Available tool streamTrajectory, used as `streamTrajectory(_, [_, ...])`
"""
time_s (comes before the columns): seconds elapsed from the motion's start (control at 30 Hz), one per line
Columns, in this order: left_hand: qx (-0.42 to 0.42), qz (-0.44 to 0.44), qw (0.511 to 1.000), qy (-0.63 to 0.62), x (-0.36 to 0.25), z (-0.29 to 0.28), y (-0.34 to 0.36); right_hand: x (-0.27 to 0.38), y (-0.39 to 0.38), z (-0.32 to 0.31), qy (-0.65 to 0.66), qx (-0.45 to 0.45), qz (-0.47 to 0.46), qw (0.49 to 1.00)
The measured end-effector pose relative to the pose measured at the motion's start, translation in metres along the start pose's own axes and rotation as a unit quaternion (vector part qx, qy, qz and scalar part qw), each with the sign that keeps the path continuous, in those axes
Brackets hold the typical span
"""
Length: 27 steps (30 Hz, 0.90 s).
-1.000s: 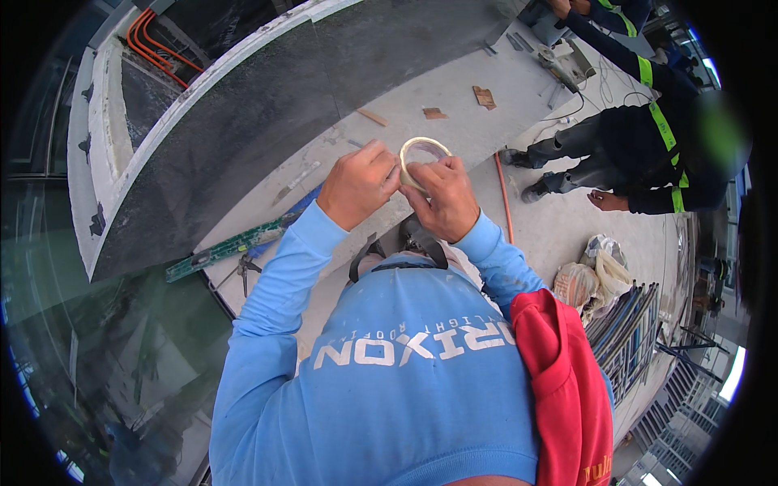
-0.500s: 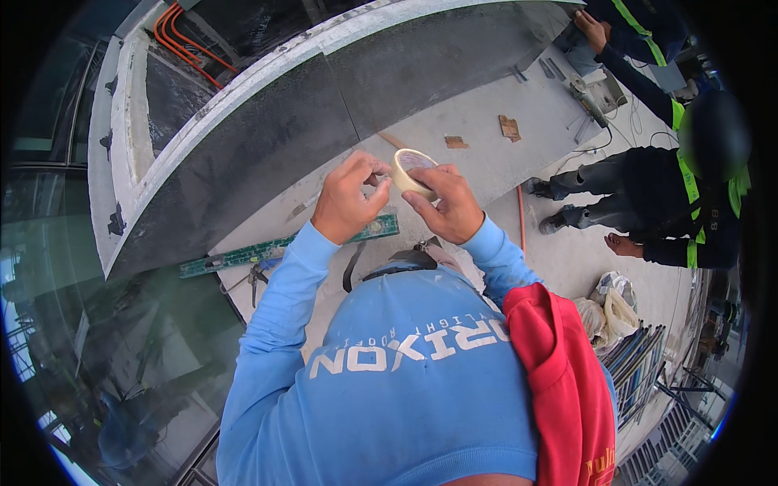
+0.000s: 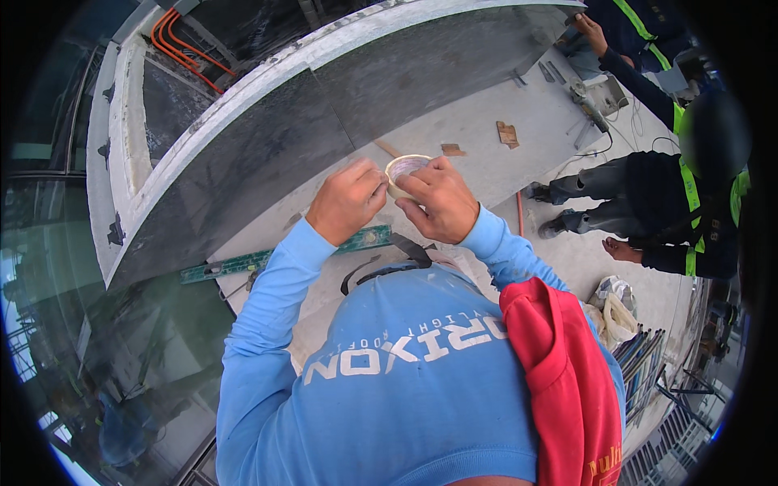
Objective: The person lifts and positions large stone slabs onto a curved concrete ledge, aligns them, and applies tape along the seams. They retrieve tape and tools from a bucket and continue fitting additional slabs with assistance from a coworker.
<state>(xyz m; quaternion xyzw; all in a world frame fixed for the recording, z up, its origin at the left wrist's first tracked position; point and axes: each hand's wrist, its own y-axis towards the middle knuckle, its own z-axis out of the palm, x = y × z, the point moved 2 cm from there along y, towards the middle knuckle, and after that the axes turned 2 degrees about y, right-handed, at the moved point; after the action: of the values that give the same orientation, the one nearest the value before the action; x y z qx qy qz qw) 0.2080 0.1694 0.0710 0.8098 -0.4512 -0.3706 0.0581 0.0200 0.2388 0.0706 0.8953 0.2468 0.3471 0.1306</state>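
Note:
A pale roll of masking tape [image 3: 402,165] is in my right hand [image 3: 433,202], whose fingers reach over the rim and into the core. Just left of it, my left hand [image 3: 350,204] is closed in a pinch at chest height; whatever its fingertips hold is too small to make out. Below and left of my hands a green spirit level [image 3: 223,269] lies along a pale floor or board. Beyond them stands a long curved dark panel [image 3: 267,134] with a pale top edge.
Co-workers in reflective bands [image 3: 608,194] are at the right, one hand [image 3: 592,31] at the panel's end. A grinder [image 3: 589,107], cords, cardboard scraps [image 3: 506,134], an orange hose [image 3: 520,215], sacks [image 3: 616,316] and bundled rods [image 3: 636,364] lie about. Glass [image 3: 130,340] is at left.
The view has shifted, so the scene sits a little right and lower. My left hand opened slightly beside the roll, then closed again. A co-worker's hand has come to the panel's end.

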Motion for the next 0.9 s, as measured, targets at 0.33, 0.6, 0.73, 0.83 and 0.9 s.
streamTrajectory(0.33, [-0.067, -0.160, 0.968, -0.181, 0.005, 0.005, -0.009, 0.010, -0.004, 0.007, 0.027, -0.076, 0.072, 0.994])
streamTrajectory(0.6, [-0.082, -0.147, 0.973, -0.158, -0.006, -0.002, -0.013, 0.025, -0.004, 0.009, -0.058, -0.054, 0.039, 0.996])
streamTrajectory(0.73, [-0.085, -0.144, 0.976, -0.137, -0.008, -0.002, -0.016, 0.036, -0.002, 0.009, -0.122, -0.056, 0.008, 0.991])
streamTrajectory(0.83, [-0.082, -0.132, 0.981, -0.116, -0.012, -0.002, -0.018, 0.042, -0.004, 0.008, -0.133, -0.059, -0.008, 0.989])
streamTrajectory(0.9, [-0.078, -0.118, 0.984, -0.112, -0.015, -0.002, -0.016, 0.044, -0.007, 0.006, -0.136, -0.057, -0.013, 0.989])
